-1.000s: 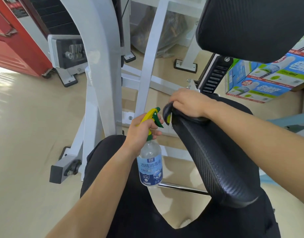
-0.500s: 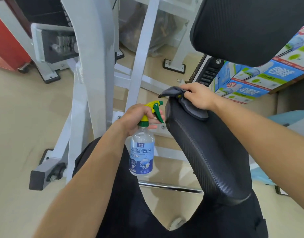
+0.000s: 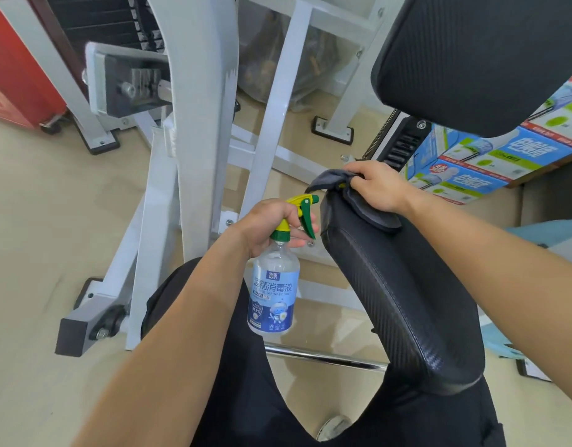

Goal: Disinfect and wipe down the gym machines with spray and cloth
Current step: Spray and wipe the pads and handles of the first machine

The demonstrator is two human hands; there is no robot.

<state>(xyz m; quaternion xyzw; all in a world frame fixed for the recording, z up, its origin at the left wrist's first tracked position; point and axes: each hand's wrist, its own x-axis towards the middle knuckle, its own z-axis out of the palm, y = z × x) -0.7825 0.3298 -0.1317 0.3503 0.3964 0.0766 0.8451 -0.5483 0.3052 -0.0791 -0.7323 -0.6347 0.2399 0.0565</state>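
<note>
At centre frame the spray bottle [image 3: 274,291] is held at its neck by the left hand [image 3: 265,225], fingers [image 3: 296,243] curled below the green trigger [image 3: 308,217]; it is judged light, rigid, perhaps slick. The grey cloth [image 3: 359,203], soft and limp, is bunched and gripped by the right hand [image 3: 376,185] atop the black pad [image 3: 401,301], right of centre

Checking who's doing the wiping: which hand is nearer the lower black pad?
Right. The right hand grips the grey cloth on the far end of the lower black pad; the left hand holds the spray bottle just left of it.
</note>
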